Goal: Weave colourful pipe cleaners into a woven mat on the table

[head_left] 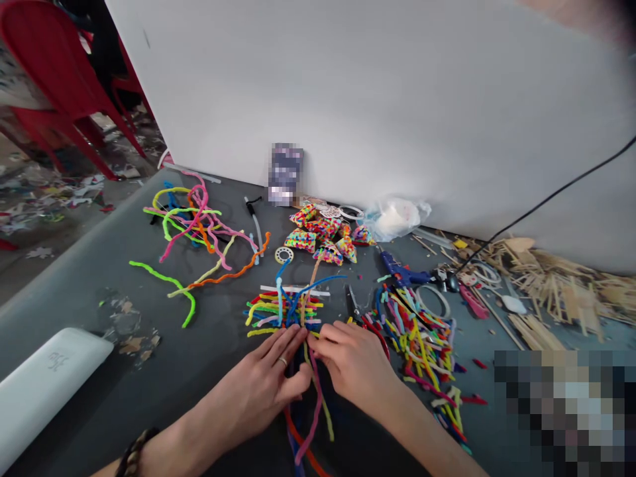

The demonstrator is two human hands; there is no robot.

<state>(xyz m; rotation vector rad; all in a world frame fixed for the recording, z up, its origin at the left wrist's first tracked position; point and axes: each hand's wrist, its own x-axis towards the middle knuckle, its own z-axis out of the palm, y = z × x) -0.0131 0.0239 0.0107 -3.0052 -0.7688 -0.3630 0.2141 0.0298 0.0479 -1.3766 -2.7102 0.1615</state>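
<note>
A small woven mat of colourful pipe cleaners (258,319) lies on the grey table in front of me, its crosswise pieces short and many-coloured. Longer strands run through it lengthwise; a pink pipe cleaner (314,424) and others trail toward me below my hands. My left hand (271,371), a ring on one finger, rests its outstretched fingers flat on the mat's near edge. Curled fingers of my right hand (350,361) pinch at the near right edge, seemingly on a pipe cleaner; the fingertips are partly hidden. Just beyond that hand lie scissors (352,301), partly covered.
Long pipe cleaners (201,225) lie tangled at the left, cut ones (422,338) heaped at the right. Patterned puffy pieces (325,232) sit at the back near a blue glue gun (402,270). A black cord (541,202) crosses the right. Wooden sticks (561,285) pile up there.
</note>
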